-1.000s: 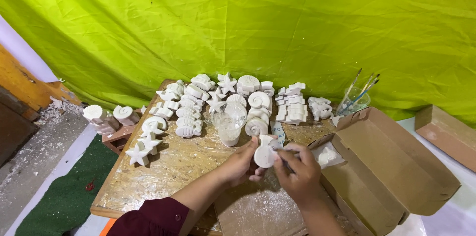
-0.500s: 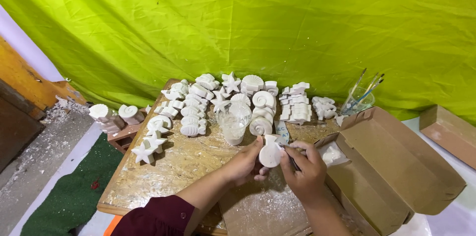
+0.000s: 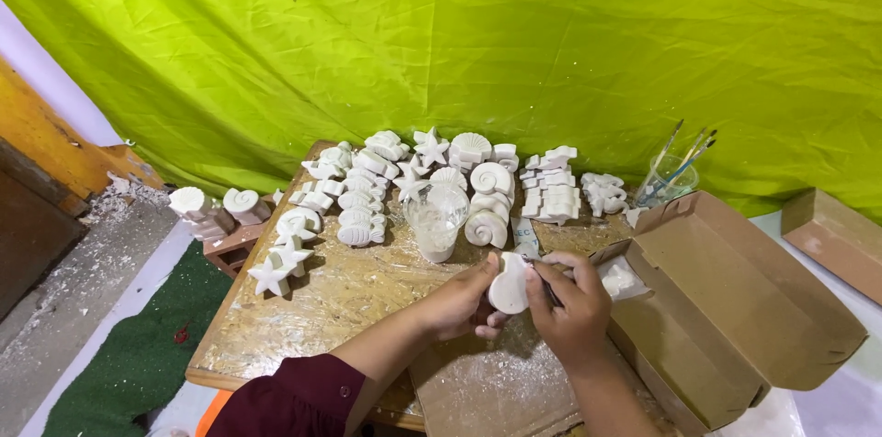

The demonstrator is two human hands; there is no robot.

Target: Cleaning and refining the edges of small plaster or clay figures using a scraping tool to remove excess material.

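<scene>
I am holding a small white plaster cast (image 3: 508, 285) in the left hand (image 3: 459, 301), fingers clenched around its lower body, just above the tabletop (image 3: 303, 317). The right hand (image 3: 574, 308) is pinching a thin dark tool (image 3: 548, 288), its tip touching the right flank of the cast. I am judging the cast as stiff, light, dusty and brittle: thin edges are likely to chip, so I am gripping the thick rounded middle, not the narrow top.

Just right of the grip, an open brown cardboard box (image 3: 726, 308) is standing with its flap raised; a white piece in clear wrap (image 3: 620, 279) is lying at its near edge. Beyond the grip, a clear plastic cup (image 3: 435, 221) is standing among rows of white shell and star casts (image 3: 441, 175). Farther right, a clear jar of brushes (image 3: 666, 181) is standing, and a second closed brown box (image 3: 836, 235) is lying well apart. A small pale label (image 3: 525, 237) is lying flat just beyond the grip; its print is too small to tell.
</scene>
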